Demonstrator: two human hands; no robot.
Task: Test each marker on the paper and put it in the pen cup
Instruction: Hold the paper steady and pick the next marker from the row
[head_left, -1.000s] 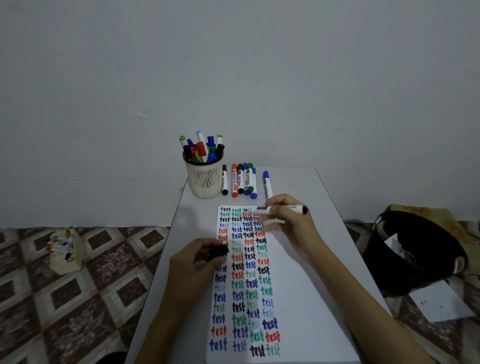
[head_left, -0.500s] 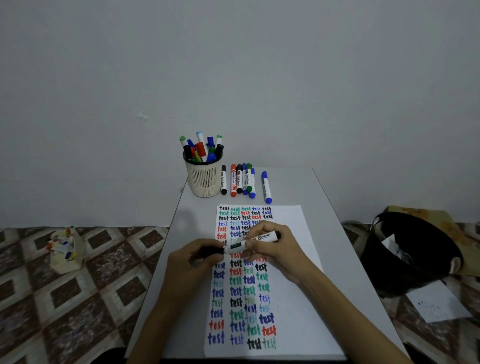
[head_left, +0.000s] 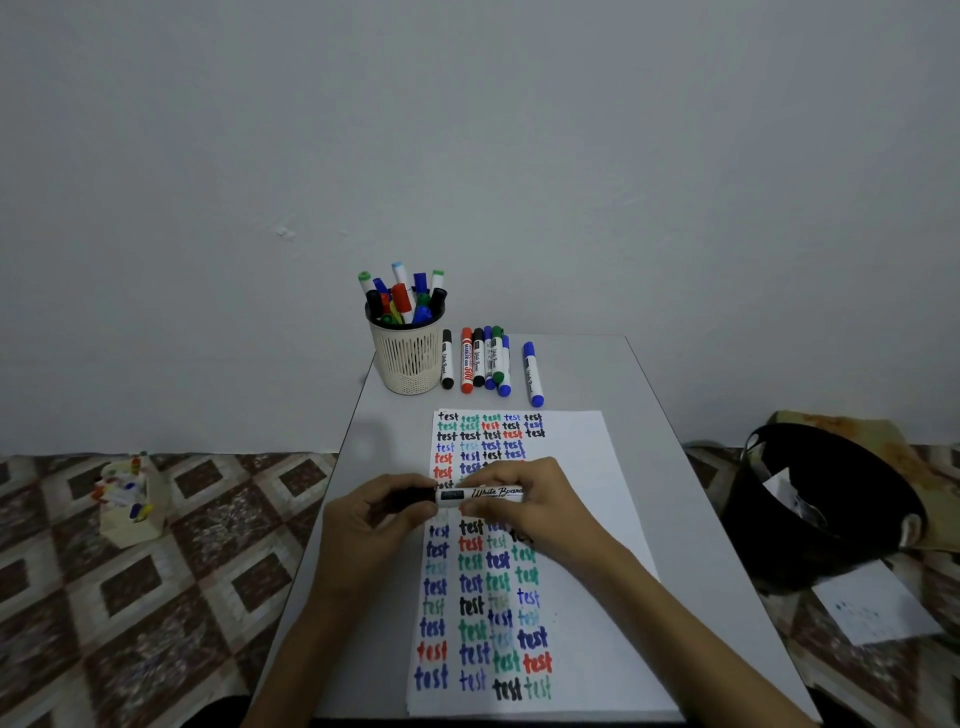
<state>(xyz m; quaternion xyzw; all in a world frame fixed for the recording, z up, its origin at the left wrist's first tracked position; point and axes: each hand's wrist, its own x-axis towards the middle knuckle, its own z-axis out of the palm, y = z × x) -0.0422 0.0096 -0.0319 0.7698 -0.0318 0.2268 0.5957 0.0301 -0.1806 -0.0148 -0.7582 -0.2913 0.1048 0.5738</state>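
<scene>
— How's the light on my feed?
— Dim, cool, even; shadows on the table (head_left: 654, 415) are faint.
— Sharpness?
— Soft throughout; I see the floor (head_left: 156, 597) smeared near the left edge.

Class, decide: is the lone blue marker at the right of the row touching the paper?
Apart. The head view shows bare table between the near end of the blue marker and the top edge of the paper.

Two bare forearms reaching in from the bottom edge, left hand (head_left: 371, 514) and right hand (head_left: 540, 506) meeting at centre, backs upward, fingers (head_left: 498, 474) of each curled round opposite ends of one level marker (head_left: 480, 493), wrists apart
</scene>
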